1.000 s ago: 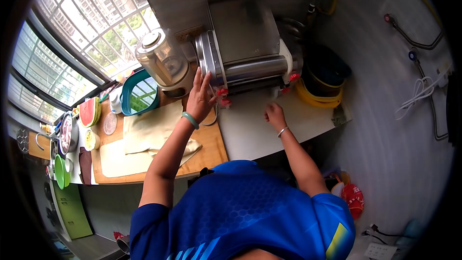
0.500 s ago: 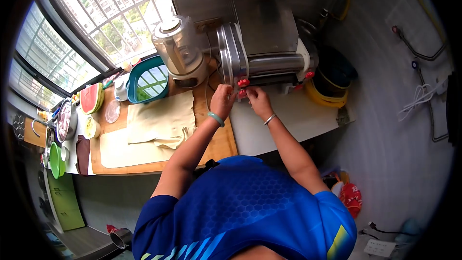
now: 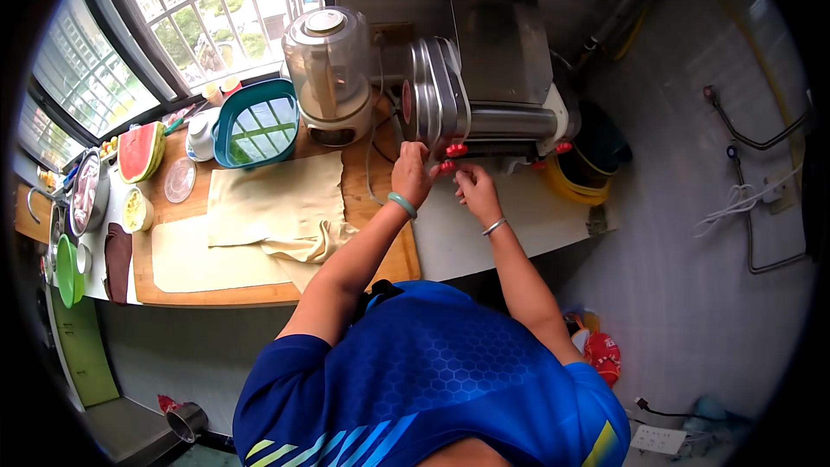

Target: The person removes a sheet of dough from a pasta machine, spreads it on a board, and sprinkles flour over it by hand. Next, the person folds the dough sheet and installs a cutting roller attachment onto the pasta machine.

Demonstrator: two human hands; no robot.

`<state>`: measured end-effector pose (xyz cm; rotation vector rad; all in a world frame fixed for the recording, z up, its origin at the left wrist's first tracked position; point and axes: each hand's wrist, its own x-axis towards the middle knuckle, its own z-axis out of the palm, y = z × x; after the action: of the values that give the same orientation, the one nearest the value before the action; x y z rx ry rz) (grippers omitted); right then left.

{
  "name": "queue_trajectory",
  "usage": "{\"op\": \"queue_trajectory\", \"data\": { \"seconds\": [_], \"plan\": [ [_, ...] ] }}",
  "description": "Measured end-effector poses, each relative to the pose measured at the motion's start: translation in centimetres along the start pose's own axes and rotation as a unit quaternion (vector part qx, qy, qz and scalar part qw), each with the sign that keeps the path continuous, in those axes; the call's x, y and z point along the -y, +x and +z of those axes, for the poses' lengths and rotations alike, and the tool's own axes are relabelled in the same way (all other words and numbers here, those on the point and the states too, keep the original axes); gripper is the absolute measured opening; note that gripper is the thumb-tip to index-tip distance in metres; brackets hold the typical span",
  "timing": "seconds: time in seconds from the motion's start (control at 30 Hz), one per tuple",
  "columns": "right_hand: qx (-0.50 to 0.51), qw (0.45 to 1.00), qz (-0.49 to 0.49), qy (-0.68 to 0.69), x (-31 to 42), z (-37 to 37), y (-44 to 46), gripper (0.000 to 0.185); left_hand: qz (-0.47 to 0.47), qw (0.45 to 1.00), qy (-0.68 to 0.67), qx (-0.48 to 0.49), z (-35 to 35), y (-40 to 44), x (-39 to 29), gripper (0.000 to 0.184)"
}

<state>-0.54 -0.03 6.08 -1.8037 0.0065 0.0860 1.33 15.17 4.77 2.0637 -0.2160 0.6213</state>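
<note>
A steel dough-rolling machine (image 3: 510, 125) with a long roller stands at the back of the counter. Red knobs (image 3: 456, 150) stick out at its front left, and another red knob (image 3: 564, 148) sits at its right end. My left hand (image 3: 412, 177) is closed at the machine's left end, its thumb beside the lower red knob (image 3: 446, 167); what its fingers grip is hidden. Just right of that knob, my right hand (image 3: 480, 195) hovers below the roller with fingers loosely bent and apart, seemingly holding nothing. Left of my hands, a folded dough sheet (image 3: 277, 203) lies on a wooden board (image 3: 393, 251).
A blender (image 3: 327, 78) stands left of the machine, beside a teal basin (image 3: 259, 125). Further left are a watermelon piece (image 3: 138, 153), a white tub (image 3: 137, 210) and a brown cloth (image 3: 118, 261). A yellow bucket (image 3: 575, 186) is right of the machine.
My right hand has drawn back from the red knobs, down and slightly right, and its fingers have loosened. My left hand stays at the machine's left end. The camera view has shifted a little.
</note>
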Motion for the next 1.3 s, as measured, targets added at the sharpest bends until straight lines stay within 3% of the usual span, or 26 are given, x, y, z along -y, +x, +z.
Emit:
{"op": "queue_trajectory", "data": {
  "seconds": [0.1,0.2,0.3,0.37,0.47,0.7,0.8,0.87,0.9,0.93,0.97,1.0,1.07,1.2,1.3],
  "plan": [
    [0.007,1.000,0.013,0.005,0.2,0.4,0.0,0.023,-0.027,1.000,-0.001,-0.012,0.3,0.2,0.1,0.045],
    [-0.001,1.000,0.019,0.006,0.6,1.0,-0.1,0.023,0.009,1.000,-0.004,-0.026,0.1,0.2,0.4,0.044],
    [0.010,0.995,0.102,0.012,2.0,1.2,-0.1,0.029,0.009,1.000,0.012,-0.001,0.2,0.2,0.9,0.044],
    [0.051,0.972,0.197,0.114,3.1,1.3,-0.4,0.037,0.018,1.000,0.000,-0.002,0.2,0.2,1.0,0.043],
    [0.082,0.947,0.248,0.188,3.3,1.3,-0.2,0.039,0.013,1.000,-0.009,0.007,0.0,0.3,1.1,0.043],
    [0.083,0.918,0.280,0.268,2.4,1.4,0.4,0.041,0.031,0.999,-0.040,-0.016,-0.1,0.5,1.1,0.042],
    [0.072,0.932,0.262,0.240,3.2,1.6,-0.3,0.040,0.034,0.999,-0.037,-0.017,-0.2,0.5,1.2,0.042],
    [0.002,0.979,0.168,0.113,3.5,2.1,-0.9,0.038,0.019,1.000,-0.012,0.012,-0.1,0.5,1.4,0.044],
    [0.003,0.979,0.169,0.112,3.3,2.4,-1.0,0.038,0.018,1.000,-0.013,0.011,-0.1,0.5,1.5,0.044],
    [-0.031,0.993,0.111,0.023,2.9,2.6,-1.0,0.037,0.020,1.000,-0.011,0.013,-0.1,0.4,1.6,0.045],
    [-0.064,0.994,0.052,-0.065,2.5,2.8,-0.9,0.037,0.022,1.000,-0.009,0.015,0.0,0.4,1.6,0.045],
    [-0.065,0.994,0.052,-0.065,1.6,2.9,-0.6,0.037,0.022,1.000,-0.010,0.015,0.0,0.4,1.6,0.045],
    [-0.142,0.953,-0.090,-0.253,0.7,3.2,-0.3,0.039,0.016,1.000,-0.013,0.018,-0.1,0.5,1.6,0.044],
    [-0.167,0.925,-0.072,-0.334,1.6,3.3,-0.2,0.036,0.017,1.000,-0.008,0.022,0.0,0.4,1.7,0.044],
    [-0.137,0.955,-0.140,-0.223,0.4,2.8,0.8,0.033,0.018,1.000,-0.011,0.020,-0.1,0.5,1.7,0.044]
  ]
}}
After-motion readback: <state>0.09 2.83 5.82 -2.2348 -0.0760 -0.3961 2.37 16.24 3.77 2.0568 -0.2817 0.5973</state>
